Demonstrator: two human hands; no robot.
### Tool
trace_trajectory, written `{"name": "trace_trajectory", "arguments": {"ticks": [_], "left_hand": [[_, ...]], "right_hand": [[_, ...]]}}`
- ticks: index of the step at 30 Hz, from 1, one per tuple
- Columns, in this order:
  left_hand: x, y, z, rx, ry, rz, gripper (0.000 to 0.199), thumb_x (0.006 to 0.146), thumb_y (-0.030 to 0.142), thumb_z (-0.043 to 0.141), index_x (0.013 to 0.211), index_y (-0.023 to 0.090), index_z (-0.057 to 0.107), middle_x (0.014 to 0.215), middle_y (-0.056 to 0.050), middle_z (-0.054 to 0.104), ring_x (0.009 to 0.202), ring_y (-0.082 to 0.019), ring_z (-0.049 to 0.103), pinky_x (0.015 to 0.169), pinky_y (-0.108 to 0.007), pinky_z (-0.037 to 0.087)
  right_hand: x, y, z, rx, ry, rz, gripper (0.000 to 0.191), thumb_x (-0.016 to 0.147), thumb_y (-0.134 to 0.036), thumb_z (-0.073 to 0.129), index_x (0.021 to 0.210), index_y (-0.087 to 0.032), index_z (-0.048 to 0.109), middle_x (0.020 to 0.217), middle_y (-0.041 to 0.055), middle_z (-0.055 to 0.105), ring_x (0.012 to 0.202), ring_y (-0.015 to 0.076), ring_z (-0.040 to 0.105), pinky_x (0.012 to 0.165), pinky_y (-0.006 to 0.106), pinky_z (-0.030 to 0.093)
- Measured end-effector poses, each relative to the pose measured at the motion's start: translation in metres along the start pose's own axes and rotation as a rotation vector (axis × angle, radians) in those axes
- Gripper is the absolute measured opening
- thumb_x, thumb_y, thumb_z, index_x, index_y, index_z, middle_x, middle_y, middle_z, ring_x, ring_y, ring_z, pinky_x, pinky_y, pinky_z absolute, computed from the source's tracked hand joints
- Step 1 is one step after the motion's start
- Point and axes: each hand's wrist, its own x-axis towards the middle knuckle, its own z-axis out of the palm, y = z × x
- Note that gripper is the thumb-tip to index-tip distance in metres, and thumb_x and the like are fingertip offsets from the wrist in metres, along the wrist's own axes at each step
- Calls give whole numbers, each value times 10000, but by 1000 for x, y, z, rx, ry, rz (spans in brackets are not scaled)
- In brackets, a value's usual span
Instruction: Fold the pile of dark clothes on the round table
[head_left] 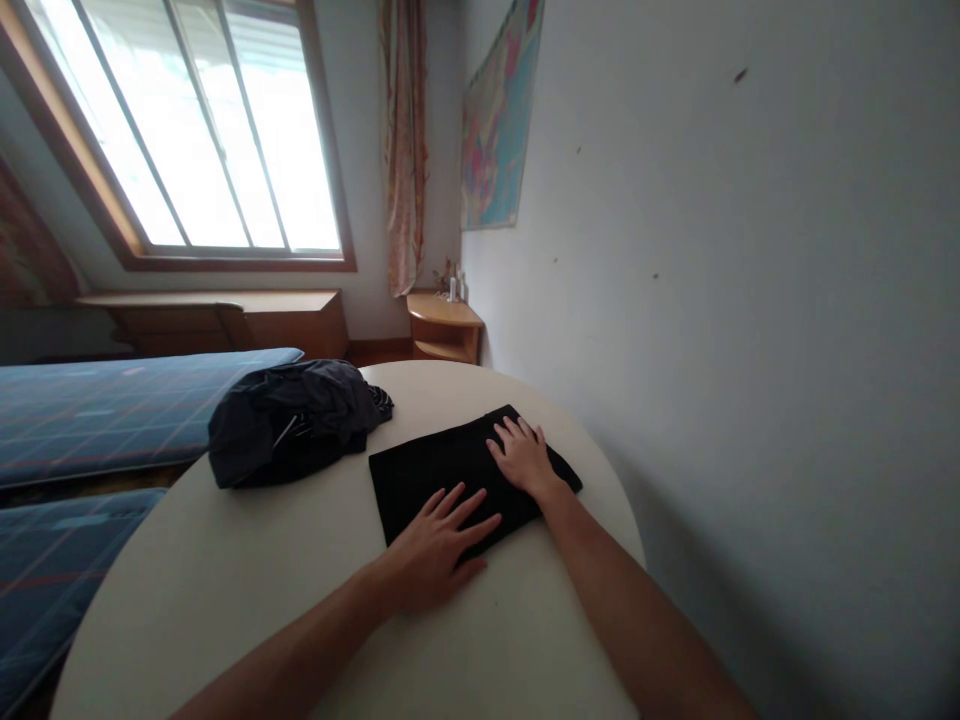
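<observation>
A folded black piece of cloth [435, 460], probably a garment, lies flat on the round cream table [255, 580]. Across its near edge rests my left hand [435, 545], fingers spread, the thumb over the tabletop. My right hand [523, 455] lies flat on the cloth's right part, its fingers apart. Neither hand grips anything. To the left, a crumpled heap of dark clothes [292, 420] sits near the table's far left edge, with some striped fabric and a white cord-like strip showing.
A white wall [750, 350] runs close along the table's right side. Blue plaid mattresses [112, 410] lie to the left. Beyond the table stand a small corner shelf [446, 312] and a low wooden desk [292, 305] under the window.
</observation>
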Motion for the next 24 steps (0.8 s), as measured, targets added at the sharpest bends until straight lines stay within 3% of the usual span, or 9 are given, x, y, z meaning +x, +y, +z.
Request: {"name": "trace_trajectory", "arguments": {"ticks": [4, 7, 10, 14, 17, 20, 24], "left_hand": [[-1, -6, -8, 1, 3, 31, 505, 979, 369, 455, 1474, 433, 378, 1611, -10, 261, 1473, -346, 215, 1156, -599, 231], [-3, -12, -12, 14, 45, 61, 512, 937, 262, 497, 1418, 436, 471, 1580, 6, 333, 1449, -318, 296, 1166, -567, 242], [-7, -18, -14, -1, 53, 67, 519, 931, 260, 506, 1419, 436, 469, 1593, 14, 304, 1445, -307, 308, 1171, -555, 241], [-9, -17, -15, -13, -8, 77, 599, 929, 477, 537, 1493, 422, 343, 1629, -15, 188, 1478, -348, 191, 1168, -590, 206], [-9, -13, -17, -17, -40, 101, 699, 903, 559, 542, 1526, 402, 266, 1626, -19, 188, 1482, -363, 147, 1165, -616, 182], [-8, -7, -19, -35, -54, 137, 755, 891, 547, 559, 1545, 370, 226, 1608, -10, 252, 1483, -368, 137, 1166, -625, 178], [-8, -2, -23, -47, -73, 139, 779, 871, 524, 586, 1546, 354, 237, 1599, -6, 279, 1479, -386, 140, 1164, -630, 183]], "right_hand": [[-12, -21, -3, 107, -106, -325, 566, 1006, -536, 253, 1491, -282, 398, 1600, 24, 288, 1485, 246, 184, 1188, 499, 113], [-17, -34, 3, 120, -188, -386, 560, 1012, -542, 220, 1495, -311, 384, 1599, 27, 291, 1483, 263, 192, 1180, 538, 107], [-15, -33, 7, 97, -155, -319, 569, 1012, -549, 216, 1499, -303, 380, 1588, 40, 315, 1481, 255, 202, 1186, 528, 86], [-7, -14, 7, 40, -118, -161, 585, 1003, -558, 251, 1501, -279, 380, 1596, 52, 295, 1484, 275, 182, 1182, 538, 97], [-1, 1, 5, -1, -84, -11, 607, 997, -552, 278, 1509, -240, 372, 1609, 64, 259, 1480, 293, 185, 1181, 513, 133], [3, 14, 1, -12, -7, 143, 656, 986, -535, 330, 1515, -147, 345, 1592, 122, 288, 1437, 307, 289, 1159, 467, 229], [3, 30, -10, -27, 62, 287, 655, 956, -476, 435, 1463, -62, 398, 1420, 219, 504, 1277, 321, 490, 1032, 418, 397]]}}
